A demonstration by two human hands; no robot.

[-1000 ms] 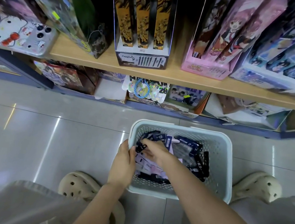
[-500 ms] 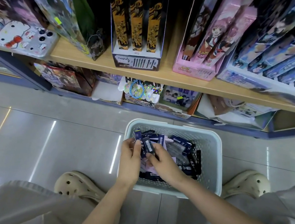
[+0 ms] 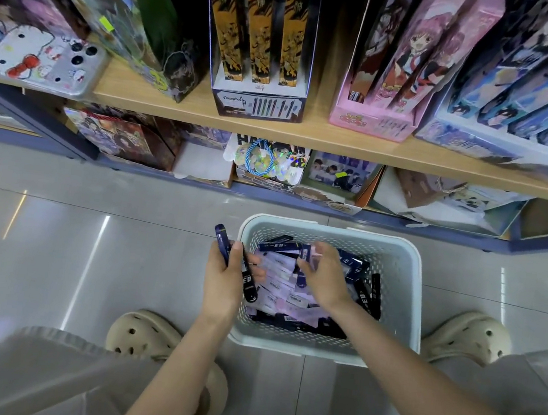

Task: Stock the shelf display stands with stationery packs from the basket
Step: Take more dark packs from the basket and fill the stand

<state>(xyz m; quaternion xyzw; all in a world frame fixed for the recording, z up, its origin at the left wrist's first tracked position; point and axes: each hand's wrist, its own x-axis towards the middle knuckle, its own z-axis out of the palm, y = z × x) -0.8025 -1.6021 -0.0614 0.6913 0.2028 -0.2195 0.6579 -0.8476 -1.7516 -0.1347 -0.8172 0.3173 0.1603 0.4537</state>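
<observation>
At the left rim of the basket [image 3: 407, 292], the fingers of your left hand [image 3: 225, 280] are curled round a small bundle of navy stationery packs [image 3: 247, 281], whose ends stick out above and below your grip. Your right hand [image 3: 324, 279] hovers inside the basket with its fingers spread and loose, gripping nothing, just above the loose packs [image 3: 282, 286]. These are a jumble of pale lilac and navy, piled across the basket's bottom and against its right wall. The pale, perforated basket stands on the glossy grey floor [image 3: 55, 232] between your two beige clogs, the left clog [image 3: 143, 334] near your knee and the right clog [image 3: 470, 338] just beside the basket. Beyond it runs the wooden shelf [image 3: 309, 132], which carries the display stands: a black-and-gold stand [image 3: 258, 102] in the middle, a pink stand [image 3: 369, 122] to its right and a blue stand [image 3: 474, 142] further right. A phone in a cartoon-cat case [image 3: 39, 58] lies at the shelf's left end.
</observation>
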